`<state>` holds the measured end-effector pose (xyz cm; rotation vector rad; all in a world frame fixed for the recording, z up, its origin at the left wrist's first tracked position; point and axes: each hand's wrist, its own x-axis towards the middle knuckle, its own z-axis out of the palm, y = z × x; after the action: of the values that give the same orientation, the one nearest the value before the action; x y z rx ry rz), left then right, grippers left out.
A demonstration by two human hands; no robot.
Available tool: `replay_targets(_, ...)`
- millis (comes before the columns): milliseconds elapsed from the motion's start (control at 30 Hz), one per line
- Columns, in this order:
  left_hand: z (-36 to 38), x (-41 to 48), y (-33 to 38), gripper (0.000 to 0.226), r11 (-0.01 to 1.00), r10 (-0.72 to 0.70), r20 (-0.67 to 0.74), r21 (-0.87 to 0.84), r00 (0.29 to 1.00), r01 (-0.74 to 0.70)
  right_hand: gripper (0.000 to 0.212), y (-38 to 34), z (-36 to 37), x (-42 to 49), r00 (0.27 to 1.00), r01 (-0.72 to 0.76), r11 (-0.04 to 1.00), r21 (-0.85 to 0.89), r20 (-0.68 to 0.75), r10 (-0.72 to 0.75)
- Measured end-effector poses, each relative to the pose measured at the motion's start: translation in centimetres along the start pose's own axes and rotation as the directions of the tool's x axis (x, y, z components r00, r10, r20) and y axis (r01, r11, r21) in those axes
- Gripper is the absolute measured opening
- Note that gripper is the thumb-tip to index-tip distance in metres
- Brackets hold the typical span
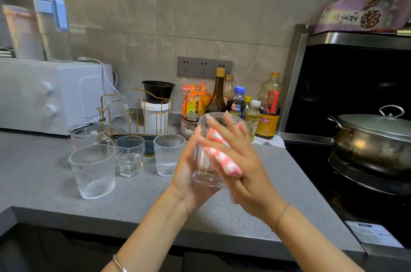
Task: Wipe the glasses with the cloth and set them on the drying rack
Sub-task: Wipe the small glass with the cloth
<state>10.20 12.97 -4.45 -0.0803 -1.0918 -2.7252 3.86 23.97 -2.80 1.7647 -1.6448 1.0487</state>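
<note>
Left hand grips glass, rim up; right hand presses cloth against it. Drying rack lies left-rear, nearer the left hand.

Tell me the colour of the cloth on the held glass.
Pink with white patches; the head view shows the cloth at the right hand, against the glass.

glass clear, held upright | cloth pink-white, pressed against it
</note>
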Motion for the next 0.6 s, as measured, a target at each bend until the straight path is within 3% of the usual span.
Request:
replay_targets(167,0.3,0.3,-0.2,0.058,0.992,0.061,0.067,-0.114,0.996,-0.053,0.049,-0.9,0.9,-1.2,0.992,0.106,0.993,-0.041,0.066,-0.103)
replay_targets(400,-0.4,-0.2,0.5,0.065,0.996,0.068,0.05,0.062,0.996,-0.071,0.038,-0.2,0.2,-0.1,0.993,0.112,0.991,-0.08,0.053,-0.108)
replay_targets(600,-0.7,-1.0,0.4,0.066,0.987,-0.043,0.083,0.158,0.996,0.029,0.041,1.1,-1.6,1.6,0.998,0.068,0.983,-0.168,-0.005,-0.07)
